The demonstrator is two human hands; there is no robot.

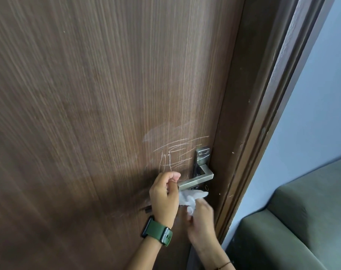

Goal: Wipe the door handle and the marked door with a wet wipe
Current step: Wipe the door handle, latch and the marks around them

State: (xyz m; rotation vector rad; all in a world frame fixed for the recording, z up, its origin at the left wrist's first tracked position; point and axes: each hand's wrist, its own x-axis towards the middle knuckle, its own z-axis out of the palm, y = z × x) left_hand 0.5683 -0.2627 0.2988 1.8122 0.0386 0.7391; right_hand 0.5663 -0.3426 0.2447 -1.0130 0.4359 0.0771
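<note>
A dark brown wooden door (107, 94) fills most of the view. White chalk-like scribbles (175, 154) sit on it just left of the lock plate. A square metal lever handle (200, 178) sticks out low on the door's right side. My left hand (163, 197), with a green watch on its wrist, is curled around the free end of the lever. My right hand (202, 221) is blurred and holds a crumpled white wet wipe (191, 197) right under the lever. A faint smeared patch shows above the scribbles.
The brown door frame (253, 133) runs down the right of the door. A pale blue wall (321, 114) lies beyond it. A grey-green sofa (302, 230) fills the lower right corner, close to my right arm.
</note>
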